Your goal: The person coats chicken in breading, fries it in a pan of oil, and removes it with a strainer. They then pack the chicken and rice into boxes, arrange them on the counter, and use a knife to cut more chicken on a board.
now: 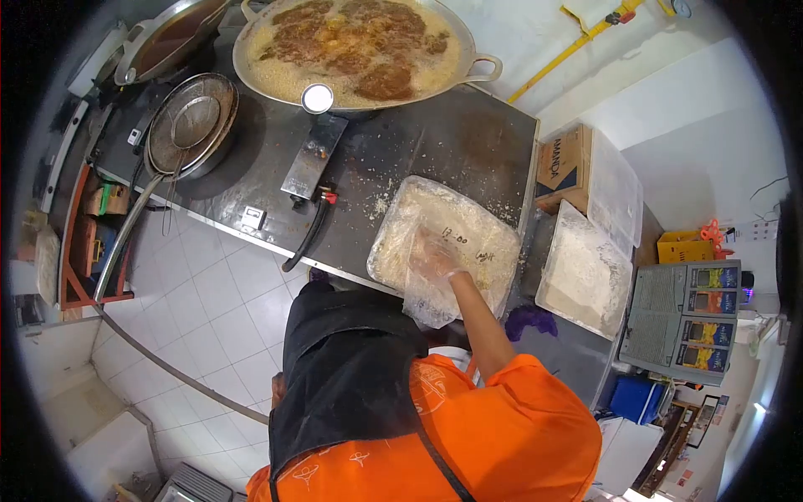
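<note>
My right hand (432,258) reaches over a shallow tray (376,243) that holds pale crumbs. Its fingers are wrapped in or around a crumpled clear plastic bag (431,308), which hangs down past the wrist over the tray's near edge. Handwritten dark marks, "13.00" among them, show over the crumbs beside the hand. Of my left hand (278,389), only a small part appears low beside the black apron, well away from the counter. Its fingers are hidden.
Food fries in a wide pan (493,67) of bubbling oil at the back. Mesh strainers (191,125) lie to the left, near a metal box (314,159) and a black hose (308,238). On the right stand a tray of white flour (585,272), a cardboard box (562,167) and a purple cloth (531,321).
</note>
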Demonstrator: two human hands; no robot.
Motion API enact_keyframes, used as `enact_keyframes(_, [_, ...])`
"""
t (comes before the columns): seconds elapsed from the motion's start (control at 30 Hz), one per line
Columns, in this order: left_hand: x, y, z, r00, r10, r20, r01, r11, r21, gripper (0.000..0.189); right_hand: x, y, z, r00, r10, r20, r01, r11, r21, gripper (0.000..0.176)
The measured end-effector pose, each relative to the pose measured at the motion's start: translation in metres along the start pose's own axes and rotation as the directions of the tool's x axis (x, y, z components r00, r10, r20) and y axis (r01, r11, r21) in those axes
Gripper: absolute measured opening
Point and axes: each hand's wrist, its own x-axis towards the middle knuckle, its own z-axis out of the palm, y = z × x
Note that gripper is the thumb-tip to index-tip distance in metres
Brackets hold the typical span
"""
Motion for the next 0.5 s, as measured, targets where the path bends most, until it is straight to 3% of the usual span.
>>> enact_keyframes(0.03, [0.008,0.001,-0.002,0.998,0.056,-0.006,-0.056,0.997,0.049,0.031,0.005,0.0,-0.001,0.993,0.111,0.036,-0.113,0.992,0.055,0.077])
enact_keyframes(0.07, [0.016,0.003,-0.005,0.993,0.116,-0.014,-0.114,0.988,0.104,0.032,0.006,-0.001,-0.002,0.994,0.108,0.036,-0.11,0.992,0.056,0.077])
enact_keyframes(0.13, [0.028,0.01,-0.015,0.998,0.053,-0.031,-0.049,0.991,0.124,0.032,0.009,-0.017,-0.018,0.952,0.231,0.201,-0.231,0.973,-0.021,0.074])
enact_keyframes(0.17, [0.03,0.105,-0.032,0.848,-0.529,-0.01,0.504,0.813,-0.29,0.033,0.011,-0.02,-0.026,0.954,0.227,0.197,-0.227,0.974,-0.023,0.074])
enact_keyframes(0.23, [0.035,0.106,-0.045,0.883,-0.469,-0.002,0.45,0.848,-0.28,0.031,0.01,-0.021,-0.039,0.94,0.177,0.29,-0.16,0.984,-0.079,0.067])
enact_keyframes(0.3, [0.041,0.106,-0.048,0.811,-0.584,0.03,0.546,0.737,-0.398,0.031,0.014,-0.013,-0.035,0.932,0.186,0.311,-0.174,0.982,-0.066,0.065])
enact_keyframes(0.37, [0.039,0.102,-0.05,0.806,-0.592,0.025,0.539,0.716,-0.443,0.031,0.018,-0.009,-0.031,0.925,0.182,0.332,-0.178,0.983,-0.045,0.063])
enact_keyframes(0.43, [0.037,0.1,-0.05,0.804,-0.594,0.024,0.529,0.696,-0.485,0.031,0.013,-0.006,-0.035,0.968,0.037,0.248,-0.059,0.995,0.08,0.06])
enact_keyframes(0.5, [0.03,0.098,-0.049,0.809,-0.588,0.016,0.53,0.717,-0.454,0.03,0.014,-0.004,-0.037,0.95,0.006,0.311,-0.051,0.989,0.136,0.058])
